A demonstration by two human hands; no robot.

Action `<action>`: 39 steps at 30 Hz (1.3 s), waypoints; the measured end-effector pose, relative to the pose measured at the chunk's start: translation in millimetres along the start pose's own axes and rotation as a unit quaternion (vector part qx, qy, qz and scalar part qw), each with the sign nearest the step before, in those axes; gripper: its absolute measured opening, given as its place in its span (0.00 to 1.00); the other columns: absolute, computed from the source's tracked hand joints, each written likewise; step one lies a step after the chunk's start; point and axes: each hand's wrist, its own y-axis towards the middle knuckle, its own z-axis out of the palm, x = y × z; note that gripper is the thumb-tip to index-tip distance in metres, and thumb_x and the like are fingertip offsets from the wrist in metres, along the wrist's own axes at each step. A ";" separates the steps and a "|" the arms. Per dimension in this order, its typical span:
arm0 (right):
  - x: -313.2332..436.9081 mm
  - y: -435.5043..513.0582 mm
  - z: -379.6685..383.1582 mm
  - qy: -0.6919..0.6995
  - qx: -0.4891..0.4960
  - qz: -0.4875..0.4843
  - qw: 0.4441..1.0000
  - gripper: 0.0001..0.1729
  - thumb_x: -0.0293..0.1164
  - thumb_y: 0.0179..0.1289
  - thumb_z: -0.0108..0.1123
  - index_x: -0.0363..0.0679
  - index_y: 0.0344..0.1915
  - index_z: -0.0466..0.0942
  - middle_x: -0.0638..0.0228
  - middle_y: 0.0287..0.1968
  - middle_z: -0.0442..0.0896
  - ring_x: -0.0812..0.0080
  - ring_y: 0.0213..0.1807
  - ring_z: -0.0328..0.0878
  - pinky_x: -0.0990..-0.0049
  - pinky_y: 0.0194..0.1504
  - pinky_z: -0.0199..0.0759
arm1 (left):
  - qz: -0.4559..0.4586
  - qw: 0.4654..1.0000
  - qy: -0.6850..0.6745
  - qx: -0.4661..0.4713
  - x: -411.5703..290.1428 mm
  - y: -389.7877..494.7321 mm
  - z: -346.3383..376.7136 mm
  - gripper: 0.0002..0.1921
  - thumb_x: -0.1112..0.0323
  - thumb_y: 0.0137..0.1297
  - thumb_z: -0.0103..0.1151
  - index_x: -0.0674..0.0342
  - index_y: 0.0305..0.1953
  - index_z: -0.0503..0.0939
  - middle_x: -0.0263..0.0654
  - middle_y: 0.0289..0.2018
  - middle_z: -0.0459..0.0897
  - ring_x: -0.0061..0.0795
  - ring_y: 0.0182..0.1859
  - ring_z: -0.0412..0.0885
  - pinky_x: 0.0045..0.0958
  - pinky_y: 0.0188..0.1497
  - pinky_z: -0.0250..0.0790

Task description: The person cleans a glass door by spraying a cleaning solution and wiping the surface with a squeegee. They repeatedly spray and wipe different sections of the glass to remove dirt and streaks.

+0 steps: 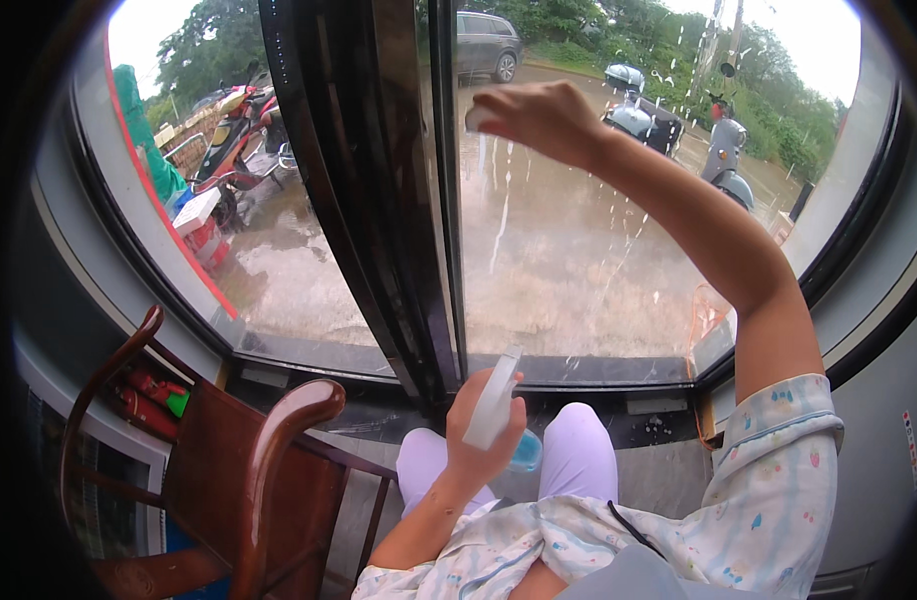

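Note:
My left hand [482, 424] is closed around the neck of a spray bottle [492, 401] with a white trigger head and blue liquid, held above my knees. My right arm is stretched up across the glass pane [548, 247]. At the pane's upper left, beside the dark frame, my right hand [537, 112] has its fingers bent around something small and whitish, mostly hidden, perhaps a cloth. White drips and streaks run down the glass below and to the right of this hand.
A dark metal frame [383, 187] divides the two panes. At my left stands a brown wooden armchair [256, 480], with red fire extinguishers [140, 405] behind it. A black stone sill [353, 416] runs below the glass. Scooters [631, 112] and a car [488, 45] are outside.

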 end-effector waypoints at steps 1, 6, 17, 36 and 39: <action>8.7 -1.2 8.8 0.005 0.014 -0.059 0.998 0.15 0.49 0.69 0.52 0.52 0.44 0.70 0.77 0.24 0.80 0.85 0.21 0.78 0.84 0.11 0.66 | 0.009 1.000 0.000 0.000 0.7 1.6 -1.0 0.14 0.77 0.55 0.59 0.65 0.45 0.78 0.38 0.40 0.82 0.32 0.39 0.81 0.27 0.44 0.72; -107.3 -2.1 -49.7 -0.150 -0.102 0.080 0.980 0.28 0.61 0.66 0.48 0.52 0.51 0.73 0.71 0.24 0.83 0.79 0.16 0.77 0.78 0.13 0.70 | -0.037 0.999 0.029 -0.026 6.7 -4.0 -17.0 0.12 0.77 0.54 0.57 0.63 0.43 0.79 0.37 0.37 0.82 0.30 0.36 0.80 0.26 0.42 0.71; -101.6 -19.5 -54.5 -0.072 -0.094 0.159 0.980 0.21 0.55 0.70 0.47 0.51 0.45 0.71 0.72 0.27 0.83 0.77 0.19 0.80 0.76 0.14 0.73 | -0.052 0.997 0.052 -0.016 21.4 -7.8 -9.2 0.13 0.78 0.53 0.55 0.64 0.42 0.78 0.36 0.36 0.83 0.23 0.30 0.77 0.24 0.39 0.70; -177.4 -70.6 -116.0 -0.010 -0.185 0.257 0.949 0.15 0.40 0.62 0.63 0.43 0.43 0.76 0.56 0.36 0.84 0.53 0.37 0.82 0.63 0.38 0.75 | -0.094 0.993 0.049 -0.058 24.2 -26.2 -29.2 0.13 0.75 0.56 0.55 0.66 0.45 0.76 0.34 0.38 0.79 0.18 0.28 0.72 0.23 0.34 0.67; -110.7 -85.9 -81.5 -0.016 -0.101 0.139 0.985 0.16 0.51 0.69 0.51 0.54 0.47 0.72 0.67 0.33 0.86 0.71 0.22 0.83 0.75 0.20 0.78 | -0.086 0.995 0.048 -0.033 22.8 -24.7 -21.0 0.13 0.76 0.55 0.54 0.66 0.44 0.76 0.34 0.39 0.79 0.18 0.28 0.72 0.23 0.35 0.67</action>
